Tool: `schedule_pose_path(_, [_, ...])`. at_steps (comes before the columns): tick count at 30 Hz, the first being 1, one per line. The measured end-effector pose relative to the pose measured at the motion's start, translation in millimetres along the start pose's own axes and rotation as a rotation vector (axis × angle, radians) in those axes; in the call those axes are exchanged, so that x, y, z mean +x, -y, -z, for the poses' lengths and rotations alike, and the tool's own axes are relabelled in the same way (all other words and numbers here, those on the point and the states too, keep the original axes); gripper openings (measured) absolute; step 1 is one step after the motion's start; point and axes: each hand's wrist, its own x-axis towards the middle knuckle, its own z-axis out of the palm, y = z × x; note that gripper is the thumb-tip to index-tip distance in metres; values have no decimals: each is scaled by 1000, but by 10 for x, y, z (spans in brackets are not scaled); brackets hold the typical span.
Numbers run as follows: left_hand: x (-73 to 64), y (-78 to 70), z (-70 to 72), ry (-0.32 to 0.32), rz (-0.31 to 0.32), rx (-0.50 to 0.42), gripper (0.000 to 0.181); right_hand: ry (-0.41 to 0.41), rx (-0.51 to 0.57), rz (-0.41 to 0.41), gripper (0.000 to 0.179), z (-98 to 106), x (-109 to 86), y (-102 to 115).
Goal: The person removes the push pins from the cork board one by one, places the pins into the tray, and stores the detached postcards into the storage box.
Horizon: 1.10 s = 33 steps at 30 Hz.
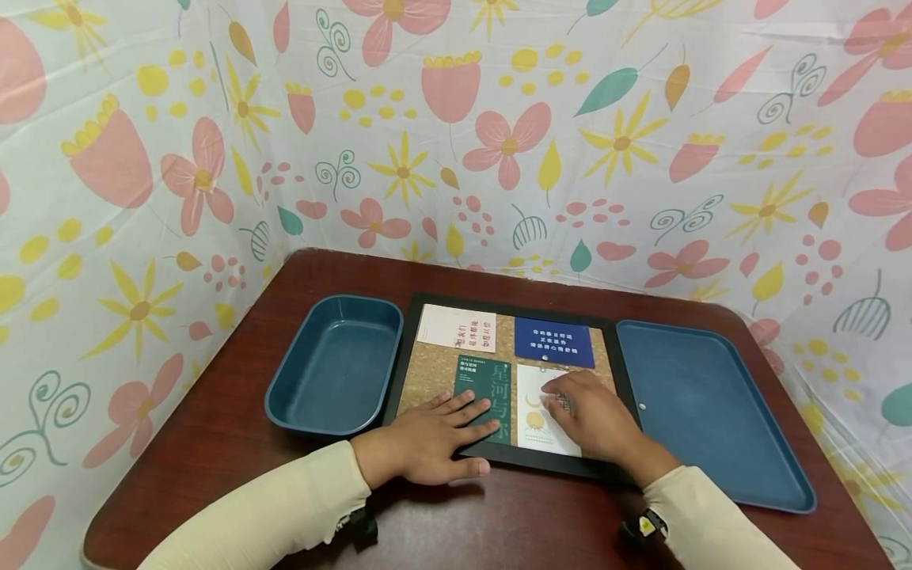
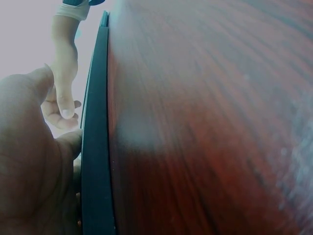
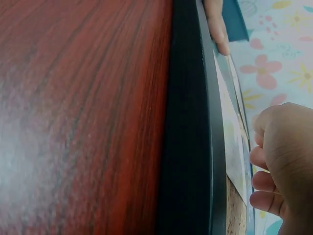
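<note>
In the head view, a black-framed corkboard (image 1: 420, 388) lies on the table and bears several cards. My left hand (image 1: 435, 439) rests with spread fingers across the board's near left part, over the green card (image 1: 480, 376). Low over a white card (image 1: 534, 431) with a yellow circle is my right hand (image 1: 591, 412). Its fingers are loosely bent, thumb and forefinger slightly apart, and nothing shows between them. Small round pins sit on the green card, at the white card's top edge and at the bottom of a blue card (image 1: 552, 340). Another white card (image 1: 456, 326) lies far left.
A deep blue tray (image 1: 285, 380) stands left of the board. To the right is a flat blue tray (image 1: 712, 412), with one small pin (image 1: 642, 406) near its left edge. The dark red wooden table (image 1: 513, 514) meets a flower-print curtain (image 1: 456, 158) at the back.
</note>
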Motion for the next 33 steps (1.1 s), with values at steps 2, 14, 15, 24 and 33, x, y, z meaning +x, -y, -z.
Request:
schedule_pose_path(2, [-1,-3,1,0,1,-1,75,-3,13,19,18,-7,10,16])
schedule_pose_path(14, [2,-2,6,3,-1,-1,76,-14,17,106,18,-77,58,82])
schedule_pose_path(15, [2,-2,6,2,-1,0,75,-14,16,108,18,-82,62,88])
schedule_pose_path(24, [7,2,-1,3,2,3,76,-2,25,127,17,-110,103,155])
schedule_pose_path(33, [5,3,-5,-3,-4,5,76,4,36,151,16,-125,139,183])
